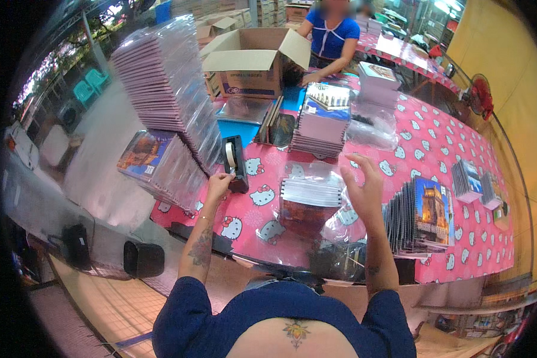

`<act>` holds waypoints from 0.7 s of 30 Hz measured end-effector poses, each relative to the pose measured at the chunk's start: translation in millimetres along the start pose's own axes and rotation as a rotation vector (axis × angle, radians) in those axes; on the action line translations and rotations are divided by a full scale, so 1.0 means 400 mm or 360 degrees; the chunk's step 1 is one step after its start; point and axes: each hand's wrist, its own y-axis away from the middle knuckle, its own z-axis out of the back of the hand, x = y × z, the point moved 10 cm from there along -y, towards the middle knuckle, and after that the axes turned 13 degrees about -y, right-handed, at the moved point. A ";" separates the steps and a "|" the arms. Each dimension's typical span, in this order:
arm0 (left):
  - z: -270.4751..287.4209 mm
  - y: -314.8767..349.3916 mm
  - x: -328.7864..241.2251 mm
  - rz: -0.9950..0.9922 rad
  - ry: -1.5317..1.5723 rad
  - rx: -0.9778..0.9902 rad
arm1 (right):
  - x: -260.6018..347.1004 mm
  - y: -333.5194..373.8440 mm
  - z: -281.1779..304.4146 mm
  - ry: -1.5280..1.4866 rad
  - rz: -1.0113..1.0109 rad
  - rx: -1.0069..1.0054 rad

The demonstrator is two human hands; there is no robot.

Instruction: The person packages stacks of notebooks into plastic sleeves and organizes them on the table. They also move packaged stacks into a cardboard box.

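My left hand (219, 186) is closed at the front of a black tape dispenser (238, 181), its fingers pinching the end of the clear tape. In front of me lies a stack of spiral-bound notebooks (310, 200) in a clear plastic wrapper (269, 230). My right hand (367, 188) is open, fingers spread and curved, at the right side of this stack; the hand holds nothing. Left of the dispenser rises a tall pile of plastic-wrapped notebooks (155, 83).
Unwrapped spiral notebooks (322, 122) stand beyond the wrapped stack. More notebooks (432, 212) fan out at right. An open cardboard box (250, 80) sits at the far side, where a person in blue (334, 36) stands. The pink tablecloth (459, 256) covers the table.
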 end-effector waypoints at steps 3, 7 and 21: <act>-0.041 -0.017 0.009 0.0116 0.0502 0.0101 | 0.141 0.028 -0.133 0.0079 0.0279 0.0375; -0.074 0.076 0.032 -0.0093 0.1082 -0.0394 | 0.137 0.032 -0.270 0.0463 0.0398 0.0446; -0.070 0.365 -0.650 -0.1736 0.0109 0.0670 | 0.093 0.027 -0.337 0.0517 0.0120 0.0720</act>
